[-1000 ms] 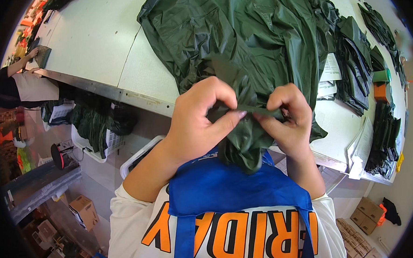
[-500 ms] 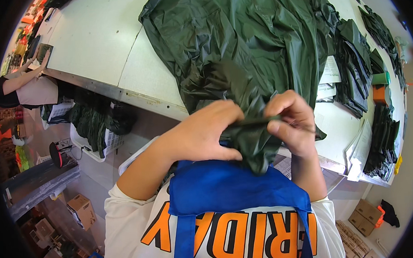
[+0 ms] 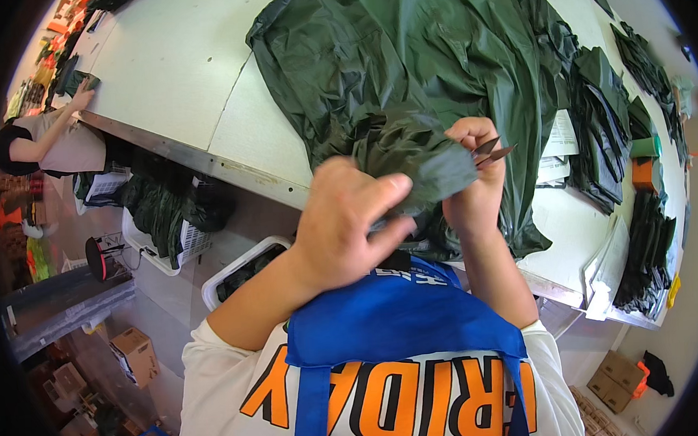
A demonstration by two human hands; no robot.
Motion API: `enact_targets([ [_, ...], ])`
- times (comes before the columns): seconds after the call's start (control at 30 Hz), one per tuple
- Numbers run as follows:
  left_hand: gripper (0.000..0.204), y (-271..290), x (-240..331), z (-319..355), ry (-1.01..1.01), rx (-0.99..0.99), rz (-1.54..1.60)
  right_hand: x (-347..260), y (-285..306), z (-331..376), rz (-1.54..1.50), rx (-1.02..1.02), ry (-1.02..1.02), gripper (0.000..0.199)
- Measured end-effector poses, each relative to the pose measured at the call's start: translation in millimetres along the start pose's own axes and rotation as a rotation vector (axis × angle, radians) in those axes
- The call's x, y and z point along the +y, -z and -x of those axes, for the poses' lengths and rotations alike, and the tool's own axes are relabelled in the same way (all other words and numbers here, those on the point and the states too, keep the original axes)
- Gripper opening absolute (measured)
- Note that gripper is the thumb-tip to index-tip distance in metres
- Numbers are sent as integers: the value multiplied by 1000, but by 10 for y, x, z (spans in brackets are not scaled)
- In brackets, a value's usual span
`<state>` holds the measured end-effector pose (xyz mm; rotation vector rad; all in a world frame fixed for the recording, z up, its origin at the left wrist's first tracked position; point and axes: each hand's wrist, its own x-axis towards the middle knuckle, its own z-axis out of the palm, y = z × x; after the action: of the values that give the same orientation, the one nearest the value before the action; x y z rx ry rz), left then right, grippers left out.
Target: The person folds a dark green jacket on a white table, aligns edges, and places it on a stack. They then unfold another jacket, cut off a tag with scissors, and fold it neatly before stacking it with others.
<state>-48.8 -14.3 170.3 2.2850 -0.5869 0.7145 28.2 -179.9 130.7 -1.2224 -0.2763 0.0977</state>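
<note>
A large dark green jacket-like garment (image 3: 466,46) of thin shiny fabric lies spread over the white table, its near part bunched up in front of me. My right hand (image 3: 473,180) is closed around small snips (image 3: 493,153), whose pointed dark blades stick out to the right past the fingers. A raised, blurred fold of the garment touches that hand. On the near left side of the bunch, my left hand (image 3: 345,226) is smeared by motion, with thumb and forefinger apart and nothing visible gripped between them. Its other fingertips are partly hidden.
Folded dark garments (image 3: 593,126) and paper sheets (image 3: 555,152) line the table's right side, near a green roll (image 3: 644,147). White baskets (image 3: 245,263) with dark cloth stand below the front edge (image 3: 236,171). A co-worker (image 3: 53,139) handles dark cloth at far left. Cardboard boxes (image 3: 138,357) sit on the floor.
My right hand has moved up and the snips' blades now show. The bunched fabric has risen from near my apron toward the table. My left hand has shifted and its fingers have parted.
</note>
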Motion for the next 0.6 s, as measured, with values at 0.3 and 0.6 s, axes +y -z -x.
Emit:
enact_targets([
  [0.3, 30, 776, -1002, 362, 551, 465, -544, 123, 74, 38, 776, -355, -14, 49],
  [0.6, 28, 2698, -3307, 2329, 1485, 776, -29, 958, 1642, 378, 1410, -24, -350, 34],
])
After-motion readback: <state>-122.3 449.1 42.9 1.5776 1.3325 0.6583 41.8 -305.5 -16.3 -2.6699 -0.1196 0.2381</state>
